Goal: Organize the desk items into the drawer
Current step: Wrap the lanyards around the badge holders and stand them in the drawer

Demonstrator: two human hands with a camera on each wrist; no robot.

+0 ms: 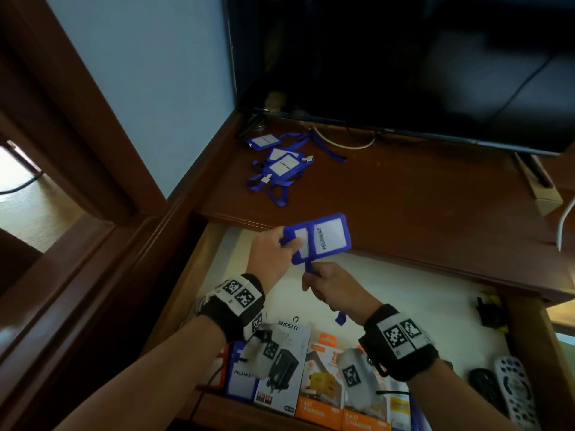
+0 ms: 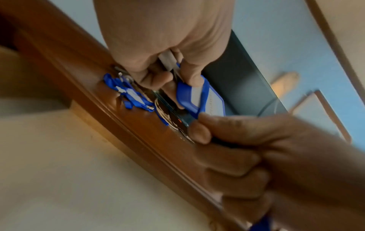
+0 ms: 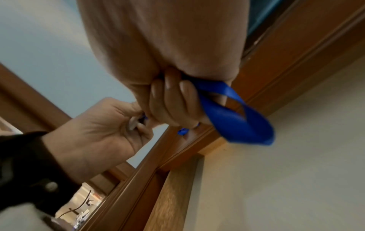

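Two blue badge holders [image 1: 320, 236] with white "PELAWAT" cards are held together above the open drawer [image 1: 373, 284]. My left hand [image 1: 273, 247] pinches their left edge, thumb on top; the holders [image 2: 197, 96] show in the left wrist view. My right hand [image 1: 329, 284] is curled round the blue lanyard strap [image 3: 233, 112] just below them, and a strap end [image 1: 341, 318] hangs under the wrist. Several more blue badge holders with lanyards [image 1: 280, 163] lie tangled on the desk top [image 1: 404, 194] behind.
The drawer's front holds boxed chargers [image 1: 286, 365], another badge card [image 1: 241, 376], two remotes [image 1: 510, 387] at the right and a black-yellow plug [image 1: 491, 312]. A TV screen [image 1: 404, 63] stands at the back of the desk, with a white cable [image 1: 345, 144] beneath it.
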